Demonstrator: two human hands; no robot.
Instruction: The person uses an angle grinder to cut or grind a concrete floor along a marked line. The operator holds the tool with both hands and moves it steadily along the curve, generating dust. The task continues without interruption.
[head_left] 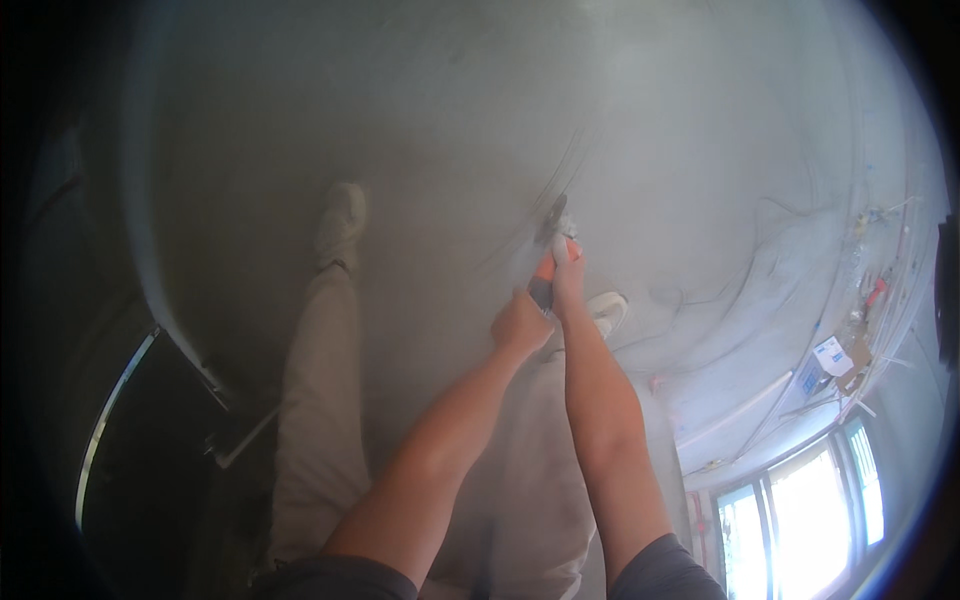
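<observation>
An orange and black angle grinder (543, 280) is held low over the grey concrete floor (450, 120). My left hand (522, 322) is closed round its dark rear body. Farther forward, my right hand (569, 270) grips the orange part near its head. The dark disc (554, 216) is at the floor, where several thin dark lines (568, 165) run. Whether the disc touches the surface is hard to tell through the dusty haze.
My shoes, left (342, 215) and right (607, 312), are on either side of the work. A thin cable (745, 285) winds across the floor at the right. Beyond it are a white box (831, 356), brown cardboard (856, 364) and bright windows (808, 520).
</observation>
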